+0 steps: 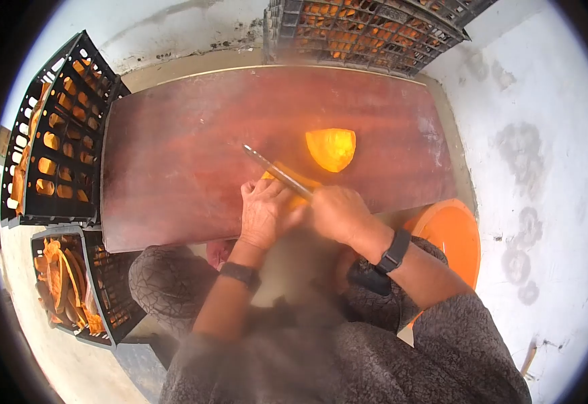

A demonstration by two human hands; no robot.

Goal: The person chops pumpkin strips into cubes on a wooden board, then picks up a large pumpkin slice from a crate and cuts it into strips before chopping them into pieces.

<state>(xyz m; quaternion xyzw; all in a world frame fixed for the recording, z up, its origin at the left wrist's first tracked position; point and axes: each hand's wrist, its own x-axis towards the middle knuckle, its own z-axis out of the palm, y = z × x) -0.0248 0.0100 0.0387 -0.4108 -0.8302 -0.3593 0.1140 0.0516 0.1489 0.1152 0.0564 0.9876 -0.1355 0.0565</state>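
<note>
My right hand [341, 212] is closed around the handle of a knife [273, 168], whose blade slants up to the left over the table. Under the blade lies a yellow-orange piece of pumpkin [298, 202], mostly hidden by the knife and my fingers. My left hand [267, 210] grips that piece from the left, near the table's front edge. Another pumpkin piece [332, 149], bright yellow with a rounded lower edge, rests on the table beyond my right hand, touched by neither hand.
The reddish-brown table [173, 155] spans the middle. At its left stands a black crate [65, 135] of orange pieces; below it, another crate [109, 286] holds long orange slices. Stacked crates [368, 34] stand behind. An orange tub [452, 236] sits at the front right, near a white wall [543, 202].
</note>
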